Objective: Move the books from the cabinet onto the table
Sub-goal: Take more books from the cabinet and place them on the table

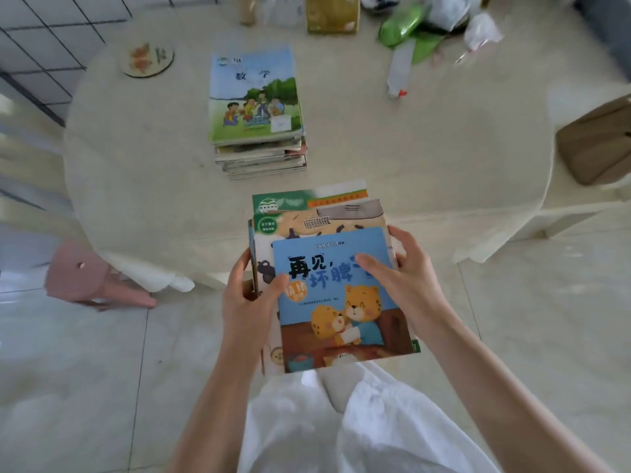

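Observation:
I hold a bundle of several thin picture books [338, 302] in front of me, at the near edge of the round table [136, 165]. The top one has a blue cover with two orange cartoon cubs. My left hand [249, 295] grips the bundle's left edge, thumb on the cover. My right hand [403, 274] grips the right edge, thumb across the blue cover. A stack of several books [256, 107] lies on the middle of the table, a green-and-blue textbook with children on top. The cabinet is not in view.
A round coaster [146, 59] lies at the table's far left. Plastic bags, a green packet [403, 25] and a yellow box [333, 13] crowd the far edge. A pink stool [95, 281] stands at the near left, a brown bag [601, 145] on a chair at right.

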{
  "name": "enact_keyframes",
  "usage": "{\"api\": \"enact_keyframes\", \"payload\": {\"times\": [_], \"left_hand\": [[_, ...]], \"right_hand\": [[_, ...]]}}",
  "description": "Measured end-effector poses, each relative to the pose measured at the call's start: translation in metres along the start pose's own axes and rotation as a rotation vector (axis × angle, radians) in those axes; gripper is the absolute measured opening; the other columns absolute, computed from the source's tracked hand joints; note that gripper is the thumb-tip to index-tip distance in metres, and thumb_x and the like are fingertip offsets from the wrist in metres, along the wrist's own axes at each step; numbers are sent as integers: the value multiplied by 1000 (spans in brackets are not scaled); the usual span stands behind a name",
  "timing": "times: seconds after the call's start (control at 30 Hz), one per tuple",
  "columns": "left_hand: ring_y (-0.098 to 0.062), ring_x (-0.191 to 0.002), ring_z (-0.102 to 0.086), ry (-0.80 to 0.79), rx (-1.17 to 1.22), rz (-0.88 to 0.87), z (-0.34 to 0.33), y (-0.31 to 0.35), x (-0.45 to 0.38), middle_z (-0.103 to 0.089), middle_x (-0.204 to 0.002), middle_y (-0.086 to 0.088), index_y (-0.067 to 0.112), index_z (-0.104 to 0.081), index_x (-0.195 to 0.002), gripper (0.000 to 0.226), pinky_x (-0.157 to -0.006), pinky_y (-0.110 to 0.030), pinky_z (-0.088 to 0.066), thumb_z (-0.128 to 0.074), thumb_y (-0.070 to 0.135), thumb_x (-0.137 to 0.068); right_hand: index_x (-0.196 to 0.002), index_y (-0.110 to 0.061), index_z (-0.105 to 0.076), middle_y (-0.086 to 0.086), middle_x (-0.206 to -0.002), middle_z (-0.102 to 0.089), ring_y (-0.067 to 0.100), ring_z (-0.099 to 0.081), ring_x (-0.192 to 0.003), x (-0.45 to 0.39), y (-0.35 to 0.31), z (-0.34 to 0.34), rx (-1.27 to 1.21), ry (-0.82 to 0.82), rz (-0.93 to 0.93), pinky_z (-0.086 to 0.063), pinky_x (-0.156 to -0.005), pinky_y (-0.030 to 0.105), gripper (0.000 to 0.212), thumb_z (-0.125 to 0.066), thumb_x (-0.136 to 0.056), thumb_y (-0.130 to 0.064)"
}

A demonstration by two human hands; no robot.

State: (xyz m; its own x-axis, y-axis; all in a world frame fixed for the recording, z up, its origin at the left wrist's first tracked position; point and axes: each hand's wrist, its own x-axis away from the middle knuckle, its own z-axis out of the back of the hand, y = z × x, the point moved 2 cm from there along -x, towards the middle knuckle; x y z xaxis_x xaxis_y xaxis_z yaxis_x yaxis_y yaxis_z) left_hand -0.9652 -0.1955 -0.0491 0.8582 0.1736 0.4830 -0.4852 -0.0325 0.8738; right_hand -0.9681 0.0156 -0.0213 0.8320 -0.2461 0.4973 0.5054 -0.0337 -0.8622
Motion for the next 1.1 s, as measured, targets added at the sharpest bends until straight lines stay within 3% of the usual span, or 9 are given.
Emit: {"api": "enact_keyframes", "payload": {"times": [0.13, 0.33, 0.47, 0.63, 0.77, 0.97, 1.1], "left_hand": [[-14, -79, -74, 31, -4, -10, -15, 25, -30, -76, -97, 1, 36, -51, -128, 52, -56, -27, -58, -70, 12, -86], [-11, -77, -74, -4, -53, -45, -36, 58, -85, -75, -96, 2, 47, -50, -112, 46, -53, -23, -57, -72, 16, -85], [-14, -80, -74, -92, -73, -73, -53, 77, -123, -71, -100, -4, 35, -45, -125, 55, -55, -26, -58, -75, 17, -82], [-20, -90, -72, -231, -77, -84, -77, 104, -158, -68, -99, -5, 38, -43, -121, 60, -70, -42, -61, -79, 18, -77], [-15, -89, -71, -312, -96, -120, -103, 121, -186, -70, -92, 6, 43, -43, -115, 59, -70, -34, -61, -78, 14, -79], [-7, -86, -71, -348, -141, -111, -143, 137, -223, -68, -100, 3, 38, -35, -136, 76, -69, -27, -59, -79, 17, -78], [-1, -78, -70, -350, -208, -113, -166, 141, -249, -70, -98, 7, 29, -51, -125, 63, -61, -21, -57, -81, 9, -74]], "right_hand": [[-129, -33, -41, -4, -95, -73, 11, -74, -73, -38, -24, -1, 50, -22, -22, -60, -55, 36, 64, -78, -78, -24], [-131, -33, -41, -2, -97, -72, 13, -74, -71, -97, -51, -5, 75, 16, -71, -61, -58, 40, 67, -79, -76, -27], [-131, -28, -43, 0, -97, -73, 14, -74, -71, -126, -70, -2, 37, 84, -76, -61, -57, 37, 66, -79, -76, -24], [-121, -27, -53, -1, -94, -74, 15, -74, -72, -153, -98, 15, 28, 200, -61, -61, -58, 39, 56, -81, -74, -17], [-103, -18, -64, -1, -87, -75, 15, -74, -70, -173, -111, 31, 11, 260, -60, -60, -55, 34, 37, -82, -72, -14], [-99, -14, -69, 6, -90, -77, 24, -74, -78, -213, -124, 58, -15, 202, -114, -60, -71, 49, 28, -80, -74, -14], [-101, -17, -68, 4, -95, -75, 24, -73, -85, -246, -128, 73, 102, 116, -10, -59, -78, 49, 28, -77, -77, -7]]}}
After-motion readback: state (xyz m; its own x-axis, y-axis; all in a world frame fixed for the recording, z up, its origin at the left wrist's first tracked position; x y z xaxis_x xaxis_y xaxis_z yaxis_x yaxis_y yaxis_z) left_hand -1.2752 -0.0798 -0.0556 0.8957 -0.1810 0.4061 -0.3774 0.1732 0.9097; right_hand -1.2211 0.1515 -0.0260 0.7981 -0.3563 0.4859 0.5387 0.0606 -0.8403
